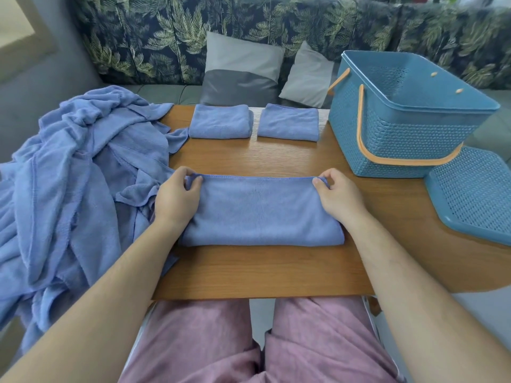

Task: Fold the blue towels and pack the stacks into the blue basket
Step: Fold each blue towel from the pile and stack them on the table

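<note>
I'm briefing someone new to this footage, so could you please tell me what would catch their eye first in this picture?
First, at the centre of the table, the left hand and right hand each pinch a far corner of a half-folded blue towel. Next come the heap of unfolded blue towels spilling over the left edge, and the open blue basket with orange handles at the far right.

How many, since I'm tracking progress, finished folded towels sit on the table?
2. One folded towel lies at the table's far edge, nearer the pile; the second folded towel lies beside it, nearer the basket. The pile may hide more.
</note>
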### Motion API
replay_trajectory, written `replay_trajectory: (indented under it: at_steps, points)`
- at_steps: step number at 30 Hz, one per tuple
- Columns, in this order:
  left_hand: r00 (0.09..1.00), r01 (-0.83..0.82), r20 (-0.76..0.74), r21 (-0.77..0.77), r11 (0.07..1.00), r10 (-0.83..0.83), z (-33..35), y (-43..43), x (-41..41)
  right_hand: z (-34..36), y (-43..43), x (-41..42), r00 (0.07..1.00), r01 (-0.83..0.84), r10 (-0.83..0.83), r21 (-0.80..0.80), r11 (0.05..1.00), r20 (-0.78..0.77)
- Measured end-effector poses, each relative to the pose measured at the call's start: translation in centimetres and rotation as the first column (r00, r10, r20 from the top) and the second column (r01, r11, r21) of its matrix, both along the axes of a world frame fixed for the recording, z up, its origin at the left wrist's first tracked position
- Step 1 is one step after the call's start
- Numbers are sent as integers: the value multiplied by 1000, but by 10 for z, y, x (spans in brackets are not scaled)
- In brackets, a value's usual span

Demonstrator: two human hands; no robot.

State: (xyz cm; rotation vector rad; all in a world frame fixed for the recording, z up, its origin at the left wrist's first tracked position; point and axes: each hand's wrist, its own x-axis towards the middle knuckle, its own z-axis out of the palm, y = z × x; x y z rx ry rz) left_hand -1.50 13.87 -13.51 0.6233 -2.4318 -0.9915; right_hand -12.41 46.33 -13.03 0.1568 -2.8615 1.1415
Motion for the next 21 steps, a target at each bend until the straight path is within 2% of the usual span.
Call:
replay_trajectory:
  at_steps: [4, 6, 8, 9, 10, 12, 14, 16, 21]
  points:
    - [992, 13, 125, -33, 999, -9, 17, 7, -3, 13, -7, 1, 997, 31, -36, 76, 997, 73]
    - [989, 13, 143, -257, 966, 25, 23, 14, 1, 26, -13, 11, 996, 52, -65, 170, 984, 68]
    - [996, 88, 51, -451, 888, -73, 25, 32, 8, 33, -26, 28, 985, 128, -75, 363, 923, -156]
    - [980, 189, 37, -465, 865, -194, 26, 44, 10, 35, -37, 41, 960, 143, -22, 419, 897, -280]
    - [947, 308, 59, -442, 843, -315, 26, 57, 9, 34, -52, 54, 940, 97, 61, 433, 896, -337]
    - [869, 495, 206, -354, 794, -450, 20, 78, 5, 27, -80, 74, 940, -132, 254, 441, 888, -229]
    - [813, 569, 373, -349, 744, -447, 11, 85, 1, 14, -96, 83, 940, -279, 339, 471, 837, -46]
    - [807, 567, 429, -371, 735, -405, 3, 82, -1, 2, -94, 81, 944, -311, 325, 485, 817, 59]
    - [841, 480, 442, -345, 806, -312, -5, 65, -2, -9, -76, 67, 968, -248, 236, 526, 814, 90]
